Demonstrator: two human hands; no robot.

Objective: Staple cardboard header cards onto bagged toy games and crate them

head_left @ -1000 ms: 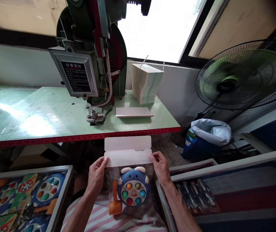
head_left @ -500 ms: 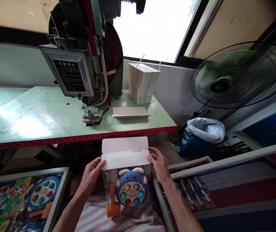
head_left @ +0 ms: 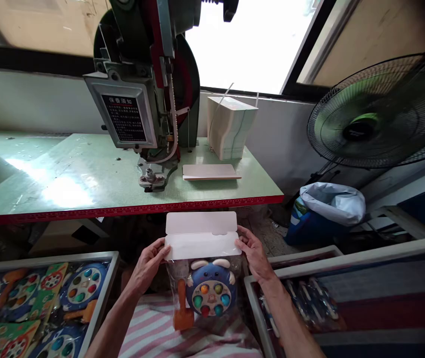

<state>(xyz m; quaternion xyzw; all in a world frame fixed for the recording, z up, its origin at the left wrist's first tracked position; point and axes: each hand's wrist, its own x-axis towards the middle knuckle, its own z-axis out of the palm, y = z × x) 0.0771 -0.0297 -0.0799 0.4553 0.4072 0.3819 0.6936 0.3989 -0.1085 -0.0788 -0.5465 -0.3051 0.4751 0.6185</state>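
Both hands hold a clear plastic bag (head_left: 205,293) over my lap, with a white cardboard header card (head_left: 201,234) open at its top. Inside the bag are a blue round toy (head_left: 211,294) with coloured buttons and an orange toy hammer (head_left: 182,312). My left hand (head_left: 148,266) grips the card's left end. My right hand (head_left: 255,256) grips its right end. The card sits just below the red front edge of the green worktable (head_left: 85,174).
A green press machine (head_left: 145,89) stands on the worktable, with a flat stack of cards (head_left: 210,171) and a tall paper stack (head_left: 230,127) to its right. A tray of packaged toys (head_left: 41,303) lies at lower left, another tray (head_left: 301,303) at right. A fan (head_left: 380,114) and a bagged bin (head_left: 327,211) stand at right.
The bag with its card has risen slightly from my lap toward the table edge. Both hands keep their grip; the view shifted a little.
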